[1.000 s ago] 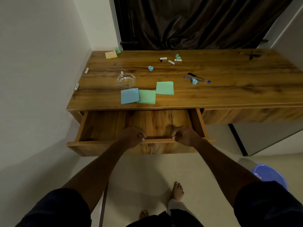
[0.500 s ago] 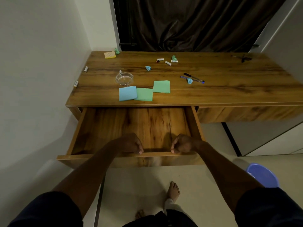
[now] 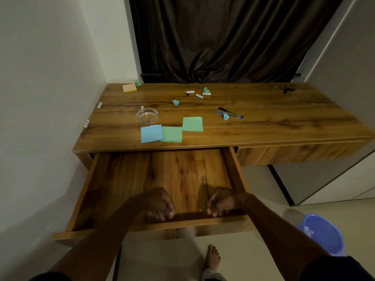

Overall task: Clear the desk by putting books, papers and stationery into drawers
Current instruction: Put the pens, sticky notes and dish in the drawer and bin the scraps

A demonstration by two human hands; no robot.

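Drawer on the left side of the desk stands pulled far out, its wooden bottom bare. Over its near end hang the person's left hand and right hand, fingers curled loosely downward just behind the front panel; I cannot tell whether they touch it. Below, a bare foot stands on the pale floor, with a blue bucket off to the right.

Near the desk's front edge lie three square sheets: a blue paper overlapping a green paper, and a second green paper just beside that. A glass ashtray sits right behind the blue one. To the right, two pens lie crossed by a crumpled blue scrap. Further back are another crumpled scrap and a few small white cylinders; a yellow notepad sits in the far left corner. The right-hand drawer is closed. A dark curtain hangs behind the desk, between white walls.
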